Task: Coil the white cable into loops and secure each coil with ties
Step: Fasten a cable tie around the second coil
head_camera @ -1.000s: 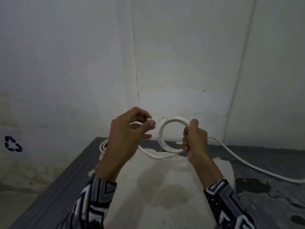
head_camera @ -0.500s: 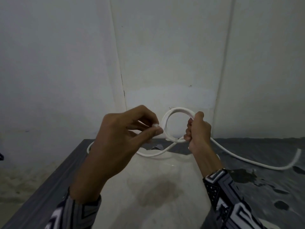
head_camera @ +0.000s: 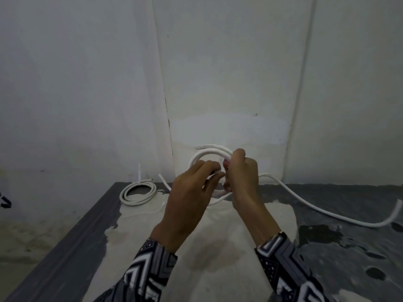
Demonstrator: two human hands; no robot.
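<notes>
Head view: the right hand (head_camera: 241,173) has its grip curled around the white cable (head_camera: 305,204) where its loops cross, holding a small coil upright above the desk's (head_camera: 87,232) far edge. Just beside it, the left hand (head_camera: 192,190) pinches something small and white at its fingertips (head_camera: 219,174), touching the coil. From the right fist the cable trails toward the right edge. A finished coil (head_camera: 138,192) lies at the far left corner.
</notes>
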